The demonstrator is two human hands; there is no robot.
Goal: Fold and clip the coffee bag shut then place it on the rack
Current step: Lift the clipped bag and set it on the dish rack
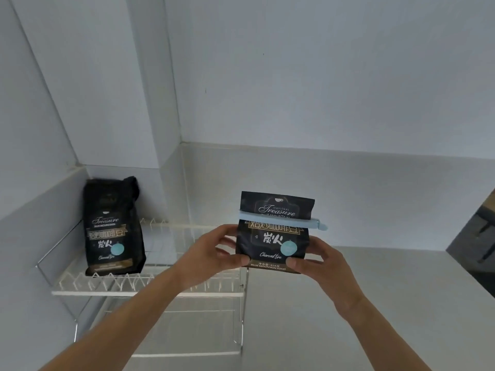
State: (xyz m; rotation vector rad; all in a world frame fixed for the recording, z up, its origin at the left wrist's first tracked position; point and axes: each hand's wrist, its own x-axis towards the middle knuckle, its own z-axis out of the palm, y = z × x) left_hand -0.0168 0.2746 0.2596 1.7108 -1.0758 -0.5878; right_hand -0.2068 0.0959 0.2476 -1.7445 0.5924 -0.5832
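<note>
I hold a black coffee bag (273, 236) upright in the air with both hands, just right of the rack's right end. Its top is folded down and a pale blue clip (281, 220) runs across the fold. My left hand (214, 250) grips the bag's lower left side, and my right hand (318, 259) grips its lower right side. The white wire rack (150, 287) stands against the left corner. A second, unclipped black coffee bag (113, 226) stands upright on the rack's left part.
The rack has a lower wire shelf (184, 353) beneath the top tier. White walls close in at the back and left. A grey countertop (388, 303) spreads to the right. A dark object (479, 236) shows at the far right edge.
</note>
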